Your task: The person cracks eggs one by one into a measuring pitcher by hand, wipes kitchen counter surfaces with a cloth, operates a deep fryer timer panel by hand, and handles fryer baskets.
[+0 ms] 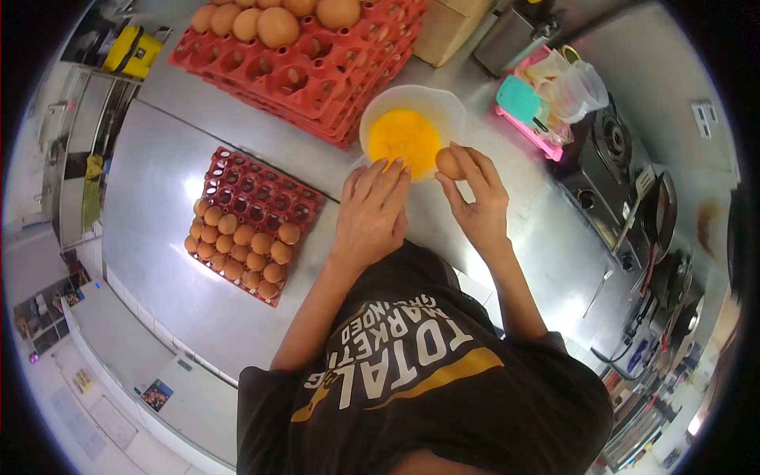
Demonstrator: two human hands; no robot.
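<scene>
A white, translucent mixing bowl (454, 107) with a spout-like edge stands on the steel table, holding bright yellow liquid egg (404, 141). My right hand (481, 204) pinches a brown egg (450, 163) between thumb and fingers at the bowl's right edge. From this angle the egg looks whole. Over the near rim reaches my left hand (369, 212), its fingers stretched out and its tips close to the liquid. Whether those fingertips touch the bowl I cannot tell.
A stack of red egg trays (261, 75) with several eggs stands at the back. Left of me, a smaller red tray (257, 186) carries many brown eggs or shells. A pink basket (529, 131) of plastic containers sits right, beside a stove (606, 150) with a spatula (637, 198).
</scene>
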